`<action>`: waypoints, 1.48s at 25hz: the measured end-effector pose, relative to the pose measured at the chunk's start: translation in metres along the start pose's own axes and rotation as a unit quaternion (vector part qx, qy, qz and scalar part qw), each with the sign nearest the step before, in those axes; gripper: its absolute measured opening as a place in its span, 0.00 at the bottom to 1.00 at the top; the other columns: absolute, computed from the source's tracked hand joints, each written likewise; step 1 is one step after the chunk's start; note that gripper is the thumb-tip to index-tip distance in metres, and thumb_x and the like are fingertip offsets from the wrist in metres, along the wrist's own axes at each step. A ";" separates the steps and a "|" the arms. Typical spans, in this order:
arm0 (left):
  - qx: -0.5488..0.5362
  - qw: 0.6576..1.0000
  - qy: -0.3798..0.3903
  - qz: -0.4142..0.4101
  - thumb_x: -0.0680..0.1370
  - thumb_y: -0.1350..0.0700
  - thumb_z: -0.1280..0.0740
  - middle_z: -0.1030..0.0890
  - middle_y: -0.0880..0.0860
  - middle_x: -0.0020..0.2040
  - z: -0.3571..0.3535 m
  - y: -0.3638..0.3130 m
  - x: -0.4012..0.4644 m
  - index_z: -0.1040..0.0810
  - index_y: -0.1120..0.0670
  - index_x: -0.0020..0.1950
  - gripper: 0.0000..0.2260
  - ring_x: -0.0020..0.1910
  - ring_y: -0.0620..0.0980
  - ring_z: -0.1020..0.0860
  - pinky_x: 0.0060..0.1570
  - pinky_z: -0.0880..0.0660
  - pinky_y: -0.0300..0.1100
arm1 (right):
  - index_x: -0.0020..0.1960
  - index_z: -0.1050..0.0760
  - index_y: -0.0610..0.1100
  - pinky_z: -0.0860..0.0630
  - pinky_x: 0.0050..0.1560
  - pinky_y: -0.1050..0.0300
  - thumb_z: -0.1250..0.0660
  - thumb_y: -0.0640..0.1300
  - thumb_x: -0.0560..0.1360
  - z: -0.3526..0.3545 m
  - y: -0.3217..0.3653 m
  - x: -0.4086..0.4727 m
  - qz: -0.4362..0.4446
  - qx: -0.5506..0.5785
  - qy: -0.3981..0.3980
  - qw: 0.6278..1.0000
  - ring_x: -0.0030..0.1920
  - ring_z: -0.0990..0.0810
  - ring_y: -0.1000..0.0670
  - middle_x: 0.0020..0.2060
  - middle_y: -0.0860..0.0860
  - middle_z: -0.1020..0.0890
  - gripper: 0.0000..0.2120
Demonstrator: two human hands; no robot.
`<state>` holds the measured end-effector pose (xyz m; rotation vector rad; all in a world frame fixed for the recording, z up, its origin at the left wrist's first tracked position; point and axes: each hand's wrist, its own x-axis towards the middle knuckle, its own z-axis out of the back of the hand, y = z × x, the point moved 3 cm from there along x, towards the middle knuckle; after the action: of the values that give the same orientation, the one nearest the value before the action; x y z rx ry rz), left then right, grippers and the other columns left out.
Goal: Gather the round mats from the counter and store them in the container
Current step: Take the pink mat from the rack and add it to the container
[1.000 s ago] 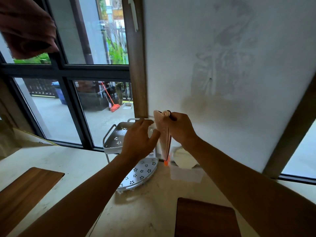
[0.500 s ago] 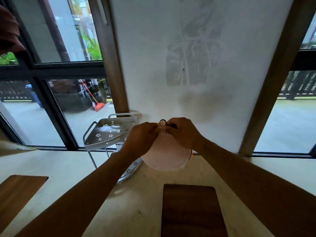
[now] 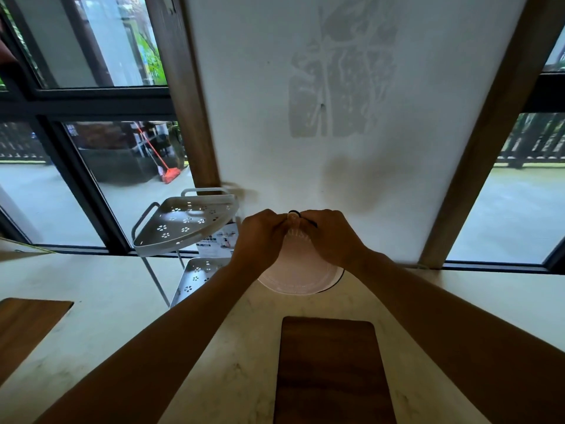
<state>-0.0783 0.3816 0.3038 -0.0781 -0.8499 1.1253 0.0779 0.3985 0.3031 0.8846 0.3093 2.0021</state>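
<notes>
A stack of pale round mats (image 3: 298, 275) is held upright above the bench (image 3: 101, 301). Its top tab is pinched by the fingers of the left hand (image 3: 260, 240) and right hand (image 3: 331, 237). What the white perforated corner rack (image 3: 183, 223) holds cannot be told.

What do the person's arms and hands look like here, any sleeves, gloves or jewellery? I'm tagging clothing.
Both forearms are bare up to the frame edge, with no sleeves in view. The left hand and right hand show no gloves, watch or rings that I can make out.

Print on box (image 3: 220, 240) behind rack too blurred; nothing readable.
</notes>
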 end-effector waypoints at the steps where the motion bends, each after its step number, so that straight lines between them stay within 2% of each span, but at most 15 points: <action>1: -0.005 1.000 0.002 0.007 0.81 0.52 0.38 0.21 0.55 0.37 -0.003 0.002 0.000 0.16 0.55 0.48 0.12 0.35 0.51 0.25 0.36 0.35 0.41 | 0.36 0.26 0.48 0.35 0.33 0.66 0.43 0.52 0.82 -0.002 -0.003 0.001 0.003 -0.004 0.002 1.000 0.31 0.26 0.57 0.27 0.57 0.26 0.18; 5: -0.053 0.997 -0.004 0.054 0.80 0.53 0.35 0.18 0.54 0.41 -0.016 0.010 0.003 0.15 0.55 0.49 0.10 0.39 0.47 0.24 0.39 0.32 0.39 | 0.39 0.24 0.42 0.30 0.37 0.53 0.44 0.51 0.82 -0.010 -0.021 0.007 0.003 -0.022 0.020 1.000 0.33 0.24 0.50 0.32 0.50 0.21 0.20; 7: -0.086 0.992 -0.007 0.089 0.79 0.53 0.33 0.16 0.53 0.44 -0.023 0.017 0.008 0.15 0.55 0.49 0.09 0.41 0.47 0.22 0.41 0.30 0.35 | 0.40 0.23 0.41 0.29 0.38 0.51 0.44 0.51 0.83 -0.013 -0.029 0.012 0.005 -0.023 0.025 0.999 0.34 0.24 0.48 0.33 0.48 0.20 0.20; 10: -0.099 0.987 0.002 0.128 0.78 0.51 0.33 0.16 0.51 0.44 -0.038 0.029 0.020 0.16 0.54 0.48 0.09 0.42 0.47 0.20 0.44 0.27 0.39 | 0.42 0.22 0.42 0.28 0.41 0.50 0.45 0.53 0.83 -0.018 -0.043 0.021 0.001 -0.013 0.027 1.000 0.36 0.22 0.48 0.35 0.48 0.18 0.21; 12: -0.108 0.983 0.007 0.147 0.78 0.49 0.32 0.17 0.48 0.43 -0.047 0.038 0.029 0.16 0.52 0.47 0.09 0.41 0.43 0.21 0.42 0.28 0.37 | 0.44 0.20 0.45 0.26 0.41 0.51 0.44 0.55 0.82 -0.021 -0.056 0.028 -0.007 0.013 0.031 0.999 0.37 0.21 0.50 0.37 0.50 0.17 0.20; 14: -0.109 0.981 0.011 0.158 0.78 0.49 0.33 0.18 0.45 0.42 -0.055 0.046 0.037 0.16 0.50 0.47 0.08 0.39 0.39 0.23 0.39 0.31 0.32 | 0.49 0.19 0.52 0.25 0.42 0.58 0.40 0.58 0.78 -0.024 -0.074 0.032 -0.038 0.056 0.041 0.997 0.42 0.21 0.56 0.42 0.55 0.16 0.14; 16: -0.109 0.980 0.010 0.165 0.78 0.49 0.33 0.19 0.44 0.41 -0.066 0.054 0.048 0.16 0.49 0.46 0.07 0.39 0.39 0.23 0.38 0.32 0.31 | 0.53 0.20 0.55 0.26 0.43 0.62 0.36 0.55 0.76 -0.029 -0.098 0.036 -0.063 0.066 0.043 0.995 0.44 0.21 0.58 0.45 0.58 0.17 0.10; 21: -0.129 0.977 0.000 0.169 0.78 0.49 0.33 0.20 0.41 0.39 -0.100 0.074 0.067 0.17 0.49 0.45 0.07 0.40 0.38 0.23 0.40 0.29 0.34 | 0.49 0.20 0.51 0.28 0.39 0.63 0.36 0.50 0.77 -0.047 -0.146 0.052 -0.056 0.037 0.022 0.997 0.40 0.21 0.56 0.40 0.56 0.17 0.07; 25: -0.138 0.978 0.030 0.152 0.77 0.46 0.32 0.20 0.41 0.42 -0.121 0.099 0.083 0.18 0.47 0.47 0.07 0.44 0.42 0.22 0.44 0.27 0.35 | 0.49 0.21 0.52 0.32 0.36 0.71 0.36 0.49 0.78 -0.062 -0.172 0.066 -0.065 0.045 0.017 0.997 0.40 0.22 0.59 0.39 0.58 0.20 0.05; 27: -0.140 0.976 0.059 0.157 0.75 0.47 0.31 0.19 0.43 0.45 -0.130 0.120 0.087 0.18 0.46 0.49 0.06 0.47 0.43 0.21 0.46 0.26 0.38 | 0.50 0.21 0.51 0.33 0.35 0.72 0.36 0.48 0.78 -0.071 -0.187 0.073 -0.081 0.049 0.018 0.995 0.40 0.22 0.59 0.39 0.57 0.20 0.05; 31: -0.098 0.978 0.093 0.159 0.76 0.53 0.31 0.18 0.49 0.51 -0.151 0.164 0.086 0.19 0.51 0.55 0.09 0.50 0.47 0.21 0.52 0.23 0.47 | 0.52 0.21 0.50 0.33 0.35 0.72 0.36 0.47 0.78 -0.093 -0.215 0.086 -0.097 0.060 0.021 0.993 0.40 0.23 0.59 0.41 0.55 0.20 0.06; 34: -0.082 0.977 0.083 0.176 0.77 0.54 0.32 0.17 0.49 0.50 -0.171 0.190 0.086 0.19 0.51 0.54 0.07 0.47 0.45 0.21 0.49 0.23 0.43 | 0.52 0.21 0.50 0.31 0.36 0.66 0.35 0.47 0.78 -0.116 -0.235 0.092 -0.113 0.070 0.025 0.991 0.41 0.22 0.56 0.42 0.54 0.19 0.06; 37: -0.044 0.978 0.087 0.185 0.78 0.54 0.32 0.17 0.51 0.48 -0.196 0.211 0.085 0.18 0.53 0.52 0.06 0.45 0.47 0.21 0.46 0.27 0.41 | 0.51 0.21 0.49 0.30 0.36 0.65 0.34 0.47 0.77 -0.142 -0.256 0.095 -0.126 0.066 0.030 0.989 0.41 0.21 0.53 0.42 0.53 0.18 0.05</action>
<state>-0.1008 0.6173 0.1185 -0.4166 -0.7452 1.4054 0.1108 0.6374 0.1122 0.8246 0.5649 1.7912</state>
